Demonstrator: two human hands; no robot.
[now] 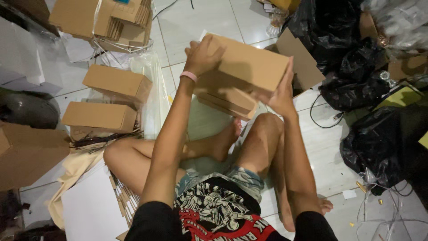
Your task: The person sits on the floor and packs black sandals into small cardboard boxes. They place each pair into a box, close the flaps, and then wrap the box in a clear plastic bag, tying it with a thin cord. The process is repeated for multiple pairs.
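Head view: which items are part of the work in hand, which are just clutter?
In hand:
- brown cardboard box, held by left hand and right hand
- two closed boxes beside the left leg
- flat cardboard bundle

Lying about:
- black plastic bags
- black cable
- white sheet

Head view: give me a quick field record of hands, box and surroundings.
left hand: grips the far left end of the box, pink band on wrist
right hand: grips the near right end of the box
box: brown cardboard, held above the legs, end flap open on the right
finished boxes: two closed ones on the floor at left
flat cardboard: stack at top left
black bags: at right
floor: white tiles
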